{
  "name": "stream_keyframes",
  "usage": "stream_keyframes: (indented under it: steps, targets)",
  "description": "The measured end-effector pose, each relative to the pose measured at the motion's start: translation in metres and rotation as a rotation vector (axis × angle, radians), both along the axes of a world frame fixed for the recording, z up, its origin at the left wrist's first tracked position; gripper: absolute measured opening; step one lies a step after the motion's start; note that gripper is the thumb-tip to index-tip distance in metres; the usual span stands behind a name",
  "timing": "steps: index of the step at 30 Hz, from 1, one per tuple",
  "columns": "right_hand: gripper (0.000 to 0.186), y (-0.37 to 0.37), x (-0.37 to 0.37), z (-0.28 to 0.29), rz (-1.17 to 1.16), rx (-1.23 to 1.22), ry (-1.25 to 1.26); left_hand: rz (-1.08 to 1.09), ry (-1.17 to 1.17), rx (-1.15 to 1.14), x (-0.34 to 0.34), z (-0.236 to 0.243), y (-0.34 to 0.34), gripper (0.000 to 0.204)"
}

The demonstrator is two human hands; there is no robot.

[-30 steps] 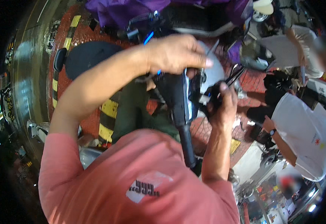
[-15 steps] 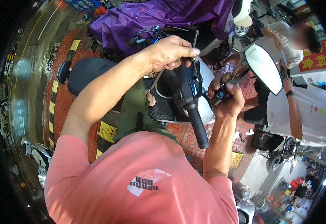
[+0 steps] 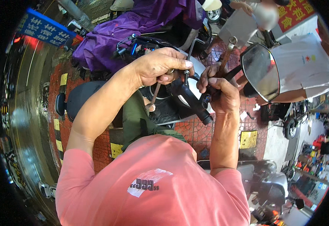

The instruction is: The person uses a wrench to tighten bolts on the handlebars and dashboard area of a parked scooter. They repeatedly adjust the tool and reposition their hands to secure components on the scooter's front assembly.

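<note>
My left hand (image 3: 162, 67) is closed, thumb and fingers pinching a thin L-shaped hex key (image 3: 191, 49). The key's lower end meets a small bolt (image 3: 186, 74) above the scooter's black handlebar grip (image 3: 205, 117). A wrench (image 3: 155, 93) also hangs from this hand, slanting down. Close by on the right, my right hand (image 3: 221, 90) is closed around the black stem (image 3: 233, 72) of a rear-view mirror (image 3: 261, 71). Another wrench (image 3: 224, 60), ring end up, rises from the same fingers. The fingers hide the stem's lower end.
Beyond the handlebar stands a scooter under a purple cover (image 3: 134, 35). A black seat (image 3: 82, 96) lies to the left. At right is a person in a white shirt (image 3: 303, 67). A blue sign (image 3: 46, 28) stands at the far left, beside the wet road.
The view has shifted. My right hand has come nearer the left, and the mirror has turned. The bent top of the hex key now shows clearly. Both hands keep their hold.
</note>
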State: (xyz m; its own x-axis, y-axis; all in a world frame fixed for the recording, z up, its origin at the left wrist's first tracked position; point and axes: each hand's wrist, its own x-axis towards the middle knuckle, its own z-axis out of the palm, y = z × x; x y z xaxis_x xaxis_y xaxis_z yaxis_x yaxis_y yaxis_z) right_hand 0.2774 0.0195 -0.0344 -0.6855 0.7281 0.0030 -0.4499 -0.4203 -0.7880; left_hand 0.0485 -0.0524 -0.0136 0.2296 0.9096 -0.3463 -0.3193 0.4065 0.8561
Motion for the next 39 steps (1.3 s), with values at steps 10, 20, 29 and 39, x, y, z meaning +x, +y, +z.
stream_keyframes:
  steps: [10, 20, 29, 39]
  targets:
    - [0.027, -0.022, 0.034, 0.019, -0.1, -0.025, -0.18, 0.058, -0.31, -0.005, 0.021, -0.004, 0.005, 0.027]
    - [0.031, -0.029, 0.018, 0.024, -0.081, 0.049, -0.274, 0.051, -0.781, 0.06, 0.023, -0.012, 0.01, 0.031]
    - [0.029, -0.021, 0.023, 0.023, -0.099, 0.078, -0.308, 0.071, -0.723, -0.048, 0.029, -0.018, 0.011, 0.03]
    - [0.039, -0.011, 0.06, 0.001, -0.083, -0.03, -0.133, 0.096, -0.514, -0.092, 0.037, -0.029, 0.008, 0.033]
